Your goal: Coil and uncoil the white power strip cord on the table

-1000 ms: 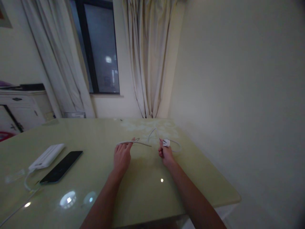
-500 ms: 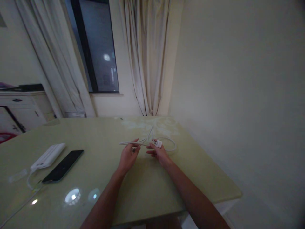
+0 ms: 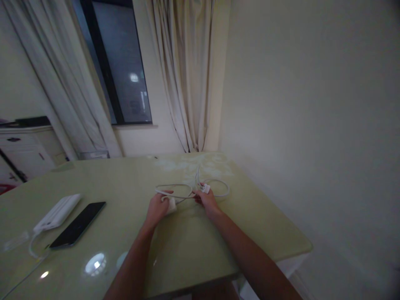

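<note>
A white cable (image 3: 175,184) lies in loose loops above the table, between and beyond my hands. My left hand (image 3: 156,210) is closed, with its thumb against a white block (image 3: 171,206), which looks like a power adapter; part of it is hidden by the fingers. My right hand (image 3: 208,203) is closed around strands of the cable, and a small white plug (image 3: 205,188) shows at the top of its fingers. One loop spreads to the right of that hand, and another passes over the fingertips of the left.
On the left lie a white power bank (image 3: 58,212) and a dark phone (image 3: 78,225), with a white cord (image 3: 23,278) running to the lower left. The pale green table (image 3: 200,258) meets the wall (image 3: 296,125) on the right. Curtains (image 3: 187,75) hang behind.
My left hand has moved slightly left and towards me, and the white block now shows in it. The cable's left loop has opened wider. My view has shifted slightly right.
</note>
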